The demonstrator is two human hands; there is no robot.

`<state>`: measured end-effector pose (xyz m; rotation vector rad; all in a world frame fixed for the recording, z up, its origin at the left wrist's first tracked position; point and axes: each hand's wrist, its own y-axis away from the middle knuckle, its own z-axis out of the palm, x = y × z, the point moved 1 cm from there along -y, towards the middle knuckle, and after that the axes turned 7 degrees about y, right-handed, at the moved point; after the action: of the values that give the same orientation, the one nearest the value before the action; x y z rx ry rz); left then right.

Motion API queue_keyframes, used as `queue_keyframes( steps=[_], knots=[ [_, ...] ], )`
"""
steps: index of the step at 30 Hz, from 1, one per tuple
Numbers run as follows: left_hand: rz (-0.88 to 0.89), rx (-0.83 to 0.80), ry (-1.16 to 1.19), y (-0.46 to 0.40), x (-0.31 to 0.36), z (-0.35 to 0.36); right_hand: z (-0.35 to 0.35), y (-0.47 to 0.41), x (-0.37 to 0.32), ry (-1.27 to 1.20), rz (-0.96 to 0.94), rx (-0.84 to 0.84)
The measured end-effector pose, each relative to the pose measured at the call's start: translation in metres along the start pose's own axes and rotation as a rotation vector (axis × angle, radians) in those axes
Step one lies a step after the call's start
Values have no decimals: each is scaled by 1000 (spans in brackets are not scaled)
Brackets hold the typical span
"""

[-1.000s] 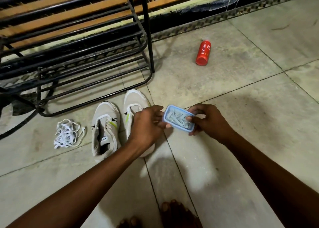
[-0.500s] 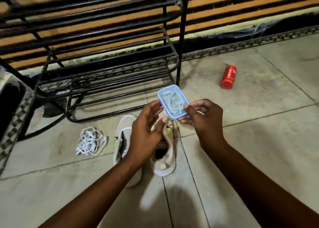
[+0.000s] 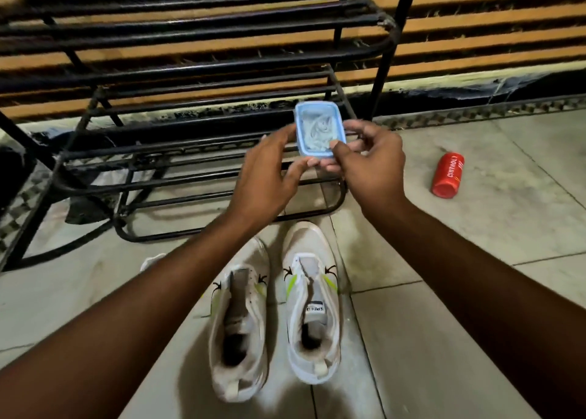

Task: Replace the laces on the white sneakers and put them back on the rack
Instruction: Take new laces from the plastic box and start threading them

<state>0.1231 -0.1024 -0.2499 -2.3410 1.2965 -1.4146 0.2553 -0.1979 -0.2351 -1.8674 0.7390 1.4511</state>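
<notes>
Both hands have lifted the small blue box (image 3: 319,129) higher, now before the black rack (image 3: 196,70). Left hand (image 3: 269,168) and right hand (image 3: 371,162) pinch its lower end, long axis upright; pale laces lie coiled inside. Two laceless white sneakers (image 3: 312,304) sit side by side on the floor (image 3: 444,323), toes toward the rack, open tile to their right.

Tiled floor (image 3: 459,339): two laceless white sneakers (image 3: 312,304), red can (image 3: 447,174), black rack (image 3: 190,139).

Open floor (image 3: 475,339) lies right of the sneakers (image 3: 312,307); rack (image 3: 190,70) bars seemingly block ahead.
</notes>
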Motion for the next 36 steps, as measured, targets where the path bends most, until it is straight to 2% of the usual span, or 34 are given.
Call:
queue_keyframes(
  steps=[4, 10, 18, 20, 25, 30, 32, 36],
  knots=[
    [-6, -140, -111, -42, -11, 2, 10, -46, 8, 28, 117, -7],
    [-151, -378, -125, -79, -29, 11, 16, -102, 20, 235, 122, 45],
    [-204, -451, -155, -86, -24, 12, 19, -114, 26, 306, 60, 35],
    [-205, -448, -161, -86, -22, 13, 19, -115, 26, 321, 46, 6],
    [-233, -439, -156, -88, -22, 12, 15, -105, 20, 332, 14, -200],
    [-252, -434, -132, -85, -14, 11, 13, -90, 20, 379, -73, -162],
    [-281, -350, -100, -78, -6, 9, 10, -82, 19, 400, -103, -96],
    [-238, -25, 37, -43, 10, -2, 5, -43, 17, 305, -109, 31]
  ],
)
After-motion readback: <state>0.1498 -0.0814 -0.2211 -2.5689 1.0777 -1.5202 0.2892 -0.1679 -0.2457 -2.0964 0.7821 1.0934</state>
